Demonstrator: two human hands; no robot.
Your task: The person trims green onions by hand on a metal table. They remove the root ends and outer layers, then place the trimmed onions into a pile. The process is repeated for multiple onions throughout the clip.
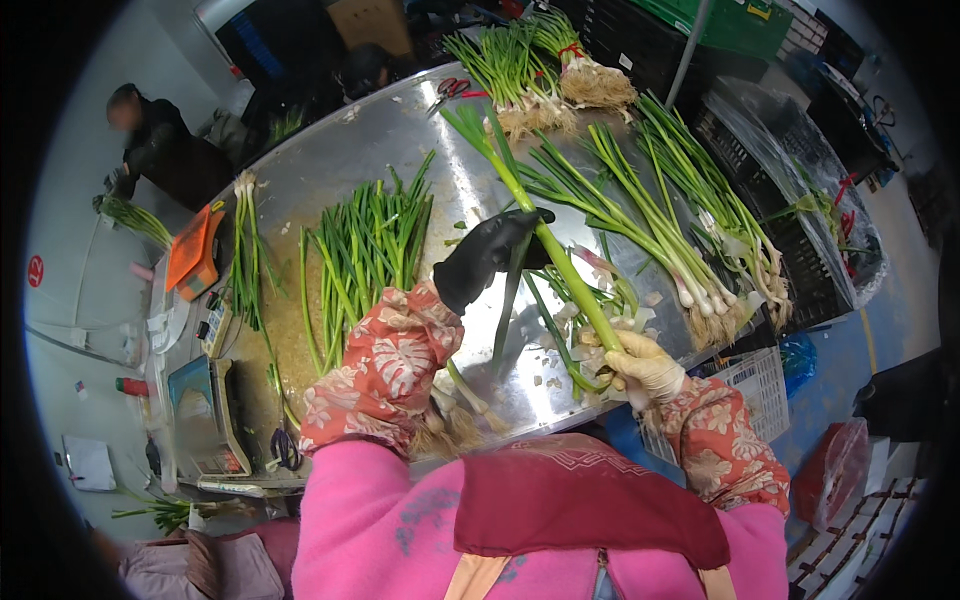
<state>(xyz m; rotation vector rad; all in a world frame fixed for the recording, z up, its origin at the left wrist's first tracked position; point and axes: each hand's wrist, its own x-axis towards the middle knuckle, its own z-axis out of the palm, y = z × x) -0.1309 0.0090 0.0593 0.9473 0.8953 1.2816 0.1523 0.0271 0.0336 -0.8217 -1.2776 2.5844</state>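
Note:
My left hand [491,255], in a black glove, is closed around the upper stalk of a green garlic plant [568,271]. The lower end of that stalk is in my right hand [646,365], which wears a cream-coloured glove; its bulb is mostly hidden. The plant slants across the metal table [386,135], leaves pointing away from me. Under my right hand lie peeled skins and leaf scraps [551,360]. A bunch of garlic plants [367,240] lies to the left, partly behind my left sleeve. Several loose plants [652,240] with roots lie to the right.
Tied bundles [592,75] and red-handled scissors [452,88] lie at the far edge. An orange scale [193,251] and dark scissors [285,448] are on the left. Black crates [814,262] stand beside the table's right edge. A person [169,146] holds greens at the far left.

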